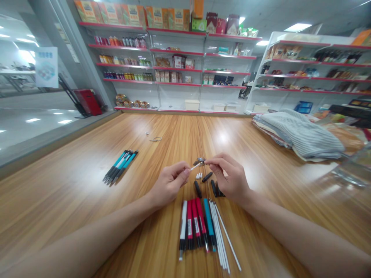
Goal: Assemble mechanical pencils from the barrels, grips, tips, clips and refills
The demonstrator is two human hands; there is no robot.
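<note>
My left hand pinches a thin white pen refill between thumb and fingers. The other end of the refill points at the fingertips of my right hand, which are closed at its tip; what they grip is too small to make out. Just behind the fingertips lies a small pile of metal springs. Under the hands are small white pieces and several black pen grips. Nearer to me lie a white pen barrel, red pen barrels, a blue pen barrel and several white refills.
Several blue-and-black pens lie together on the wooden table at left. Farther back are a thin ring-shaped strip and a tiny metal piece. Folded striped cloth and a clear container stand at right. Stocked shelves are behind.
</note>
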